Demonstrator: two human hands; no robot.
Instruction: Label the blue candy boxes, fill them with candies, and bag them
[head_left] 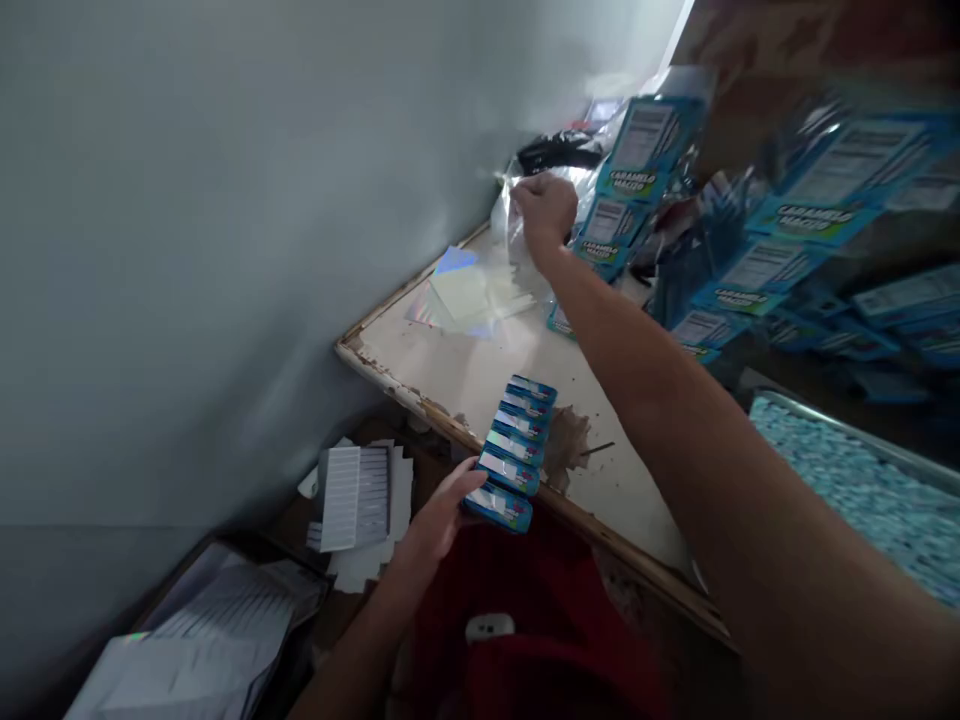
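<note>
My left hand (439,515) is closed around the near end of a row of small blue boxes (511,447) with white labels. The row tilts up over the table's front edge, several boxes lined up flat against one another. Farther off, my right hand (546,208) reaches across the table with its fingers pinched on clear plastic (517,235), which looks like a bag. Just right of that hand stands a clear-wrapped stack of blue packs (630,180) lettered "CARAMELO MACIZO". Shiny, see-through sheets (469,290) lie on the table left of my right forearm.
The worn white table (495,360) meets a grey wall (225,200). More wrapped blue packs (795,230) stand at right, behind a metal tray (847,430) of small blue-green pieces. Stacked papers or cartons (352,500) lie low at left, above a box of papers (202,640).
</note>
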